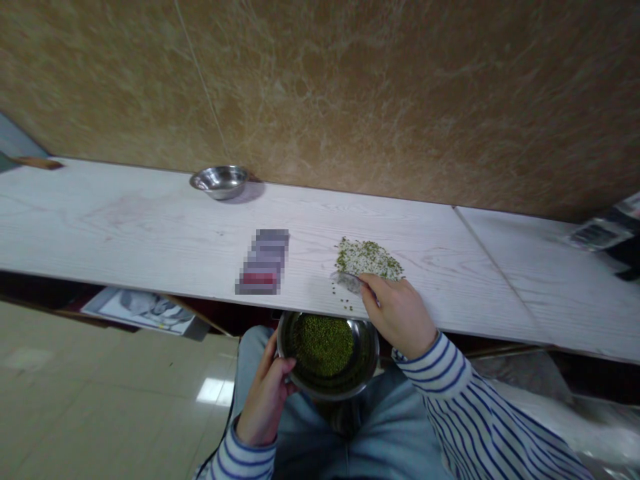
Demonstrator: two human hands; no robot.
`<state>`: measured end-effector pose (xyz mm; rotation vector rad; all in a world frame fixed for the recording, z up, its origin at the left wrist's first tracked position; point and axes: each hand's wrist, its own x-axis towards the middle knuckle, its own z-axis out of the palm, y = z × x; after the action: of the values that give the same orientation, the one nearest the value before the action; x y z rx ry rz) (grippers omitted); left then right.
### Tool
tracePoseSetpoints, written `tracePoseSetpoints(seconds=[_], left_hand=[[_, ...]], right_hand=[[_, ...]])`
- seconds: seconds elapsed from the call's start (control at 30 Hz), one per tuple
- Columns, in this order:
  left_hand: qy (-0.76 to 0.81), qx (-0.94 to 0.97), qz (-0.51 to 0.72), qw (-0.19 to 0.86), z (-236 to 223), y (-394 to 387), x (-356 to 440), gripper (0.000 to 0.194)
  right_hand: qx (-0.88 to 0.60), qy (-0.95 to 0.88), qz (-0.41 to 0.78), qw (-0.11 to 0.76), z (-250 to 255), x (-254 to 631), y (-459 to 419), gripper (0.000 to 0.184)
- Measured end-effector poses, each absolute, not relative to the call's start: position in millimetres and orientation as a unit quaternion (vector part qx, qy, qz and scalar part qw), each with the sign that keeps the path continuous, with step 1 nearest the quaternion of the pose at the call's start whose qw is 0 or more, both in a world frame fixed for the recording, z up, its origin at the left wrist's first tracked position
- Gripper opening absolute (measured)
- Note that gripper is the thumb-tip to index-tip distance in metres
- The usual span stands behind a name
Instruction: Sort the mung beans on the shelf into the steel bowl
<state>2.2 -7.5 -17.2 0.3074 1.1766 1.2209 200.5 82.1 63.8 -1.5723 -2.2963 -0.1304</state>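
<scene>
My left hand (270, 390) is closed on the left rim of a steel bowl (367, 360), which sits over my lap at the table's front edge. Green beans (327, 343), like mung beans, cover the bowl's bottom. Above and right of it, my right hand (400, 310) grips a metal spoon (349, 282), its head low at the tabletop. Just beyond the spoon lies a spread pile of white grains mixed with green beans (369, 259). A few loose beans (346, 303) are scattered between this pile and the table's edge.
A second steel bowl (220, 183) stands near the wall. Left of the pile lies a flat, pixelated rectangular object (263, 262). Dark packaged items (607, 230) are at the far right of the white table (125, 220). Under the table, a shelf holds a picture-covered box (145, 310).
</scene>
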Motion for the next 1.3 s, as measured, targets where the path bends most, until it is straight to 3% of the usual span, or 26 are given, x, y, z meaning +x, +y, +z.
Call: tracePoseSetpoints(seconds=[0.43, 0.87, 1.3], left_hand=[[0.536, 0.148, 0.521, 0.648, -15.9, 1.4, -8.6, 0.069], [0.498, 0.138, 0.52, 0.68, -10.7, -2.1, 27.1, 0.069], [0.492, 0.149, 0.524, 0.679, -7.7, -6.8, 18.1, 0.066]], right_hand=[[-0.477, -0.871, -0.026, 0.118, 76.1, 209.3, 69.6, 0.023], [-0.509, -0.846, -0.088, 0.135, 67.9, 199.5, 53.3, 0.023], [-0.452, -0.88, -0.033, 0.141, 70.6, 209.5, 29.9, 0.021]])
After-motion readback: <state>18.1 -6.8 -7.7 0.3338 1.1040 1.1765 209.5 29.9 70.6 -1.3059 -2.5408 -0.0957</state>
